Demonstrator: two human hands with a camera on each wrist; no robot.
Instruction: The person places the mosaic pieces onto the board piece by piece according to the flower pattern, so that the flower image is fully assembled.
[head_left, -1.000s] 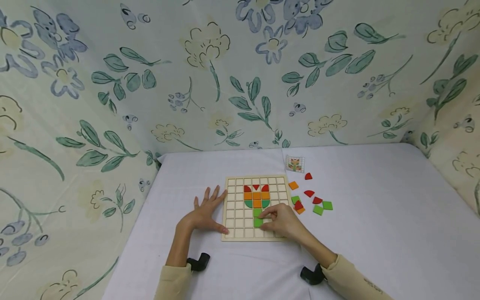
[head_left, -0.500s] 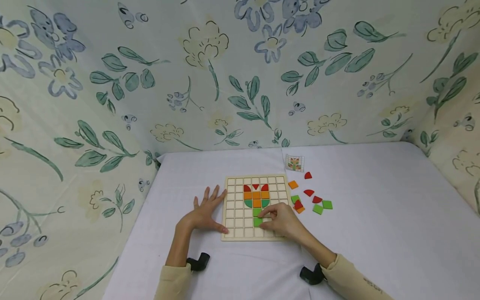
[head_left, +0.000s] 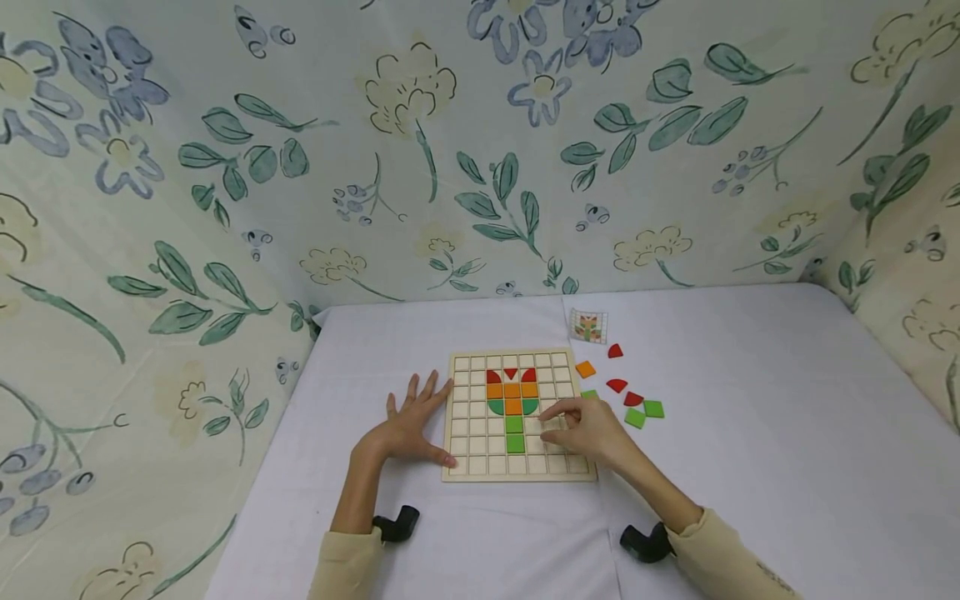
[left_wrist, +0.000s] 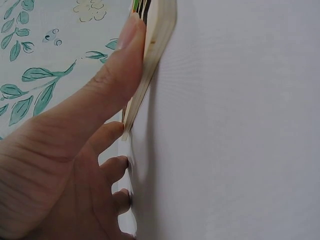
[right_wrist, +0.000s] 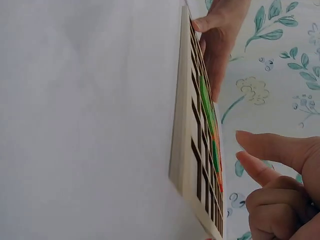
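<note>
Left hand (head_left: 403,431): grip spread, thumb on square pale-wood grid board (head_left: 477,427), eight o'clock | right hand (head_left: 588,427): grip apart, over its three o'clock side

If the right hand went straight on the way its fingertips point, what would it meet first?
The right hand would probably meet the green squares on the board first. Its height is unclear; it could pass above them toward the left hand.

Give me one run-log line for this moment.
left hand: touching wooden grid board; right hand: empty, over board; green squares: two on board
</note>
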